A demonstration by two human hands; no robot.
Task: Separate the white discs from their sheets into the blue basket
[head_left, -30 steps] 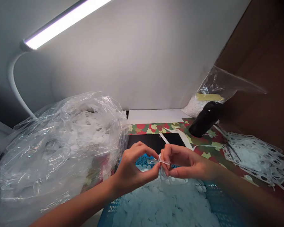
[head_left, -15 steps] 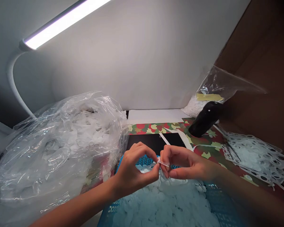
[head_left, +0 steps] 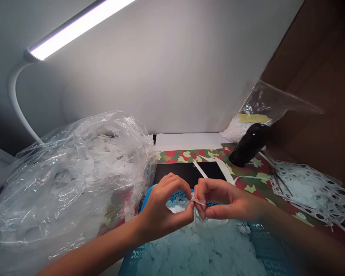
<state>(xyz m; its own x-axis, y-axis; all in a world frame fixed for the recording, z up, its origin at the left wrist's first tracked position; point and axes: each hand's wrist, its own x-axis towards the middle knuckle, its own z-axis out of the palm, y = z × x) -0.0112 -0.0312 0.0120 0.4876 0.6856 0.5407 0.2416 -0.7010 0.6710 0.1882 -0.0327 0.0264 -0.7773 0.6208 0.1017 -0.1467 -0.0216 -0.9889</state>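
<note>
Above a blue basket (head_left: 133, 256), both hands meet at a small white strip-like piece (head_left: 199, 201). My left hand (head_left: 168, 205) pinches one end of it between thumb and forefinger. Close beside it, my right hand (head_left: 218, 197) grips the other end with its fingertips. The piece is thin and partly covered by the fingers, so its exact kind is unclear. Below the hands, many flat white pieces (head_left: 201, 245) fill the basket, some of them round. A white strip (head_left: 200, 170) slants up behind my right hand.
At left bulges a clear plastic bag (head_left: 83, 172) of white pieces. A black cylindrical object (head_left: 248, 145) leans at right, near a heap of white perforated sheets (head_left: 313, 188) and a bag (head_left: 235, 128) with a yellow label. A lamp (head_left: 80, 28) shines overhead. A black flat panel (head_left: 175, 172) lies behind the basket.
Both hands stay almost where they were, still pinching the white piece. My right hand has dipped very slightly.
</note>
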